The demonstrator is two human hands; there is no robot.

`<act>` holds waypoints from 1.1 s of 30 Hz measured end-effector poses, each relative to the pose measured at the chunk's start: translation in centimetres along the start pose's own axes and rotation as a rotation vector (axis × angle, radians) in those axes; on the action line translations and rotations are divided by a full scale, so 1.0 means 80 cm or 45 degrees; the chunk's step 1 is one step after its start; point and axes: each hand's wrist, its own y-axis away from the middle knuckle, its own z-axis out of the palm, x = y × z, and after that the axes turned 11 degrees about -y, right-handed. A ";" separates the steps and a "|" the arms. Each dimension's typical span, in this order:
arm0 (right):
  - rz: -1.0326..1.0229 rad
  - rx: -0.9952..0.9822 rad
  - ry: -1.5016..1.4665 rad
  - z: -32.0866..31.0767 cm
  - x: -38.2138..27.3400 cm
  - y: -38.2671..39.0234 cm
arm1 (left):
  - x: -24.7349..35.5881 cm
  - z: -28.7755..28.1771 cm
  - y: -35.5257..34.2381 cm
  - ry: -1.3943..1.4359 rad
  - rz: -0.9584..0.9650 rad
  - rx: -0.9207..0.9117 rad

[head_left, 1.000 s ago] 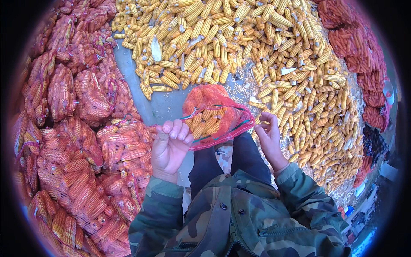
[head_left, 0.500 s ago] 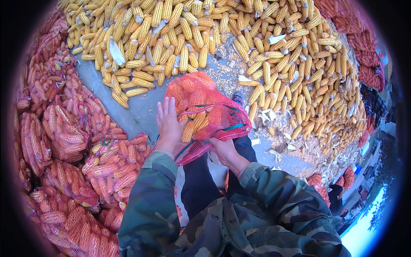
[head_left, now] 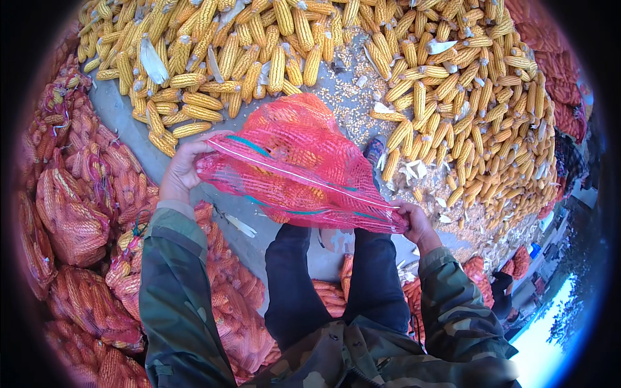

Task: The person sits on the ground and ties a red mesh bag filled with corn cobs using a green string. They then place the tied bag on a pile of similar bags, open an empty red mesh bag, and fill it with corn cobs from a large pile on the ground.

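Note:
Between my hands stretches the mouth of a red mesh bag (head_left: 291, 123), its two edges pulled nearly together into a long slit with a pale cord and green strips along it. Corn cobs show through the mesh in its body, which rests on the ground in front of my feet. My left hand (head_left: 184, 169) grips the rim's left end, fingers closed. At the opposite end, my right hand (head_left: 415, 222) pinches the rim's corner. Both sleeves are camouflage cloth.
Loose corn cobs (head_left: 233, 58) lie heaped ahead, with another heap of cobs (head_left: 453, 129) to the right. Spilled kernels (head_left: 346, 87) and husk pieces litter the grey floor between. Filled mesh bags (head_left: 71, 213) crowd the left side; more stand behind my legs and at far right.
My hands have spread apart to the bag's two ends. Its mouth, loose and gaping before, is drawn straight and flat; my left hand has gone from open to gripping the rim.

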 end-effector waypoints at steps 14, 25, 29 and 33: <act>-1.603 -0.008 2.156 0.259 0.024 0.038 | -0.177 0.253 0.088 0.139 -0.158 0.740; -0.912 -0.837 1.256 0.284 0.017 -0.083 | -0.160 0.108 -0.053 0.682 0.345 0.454; -0.402 -0.916 1.035 0.305 0.030 -0.096 | -0.149 0.103 -0.054 0.575 0.246 0.375; -0.010 -0.761 0.191 0.283 -0.003 -0.110 | -0.148 0.062 -0.040 0.834 0.216 0.177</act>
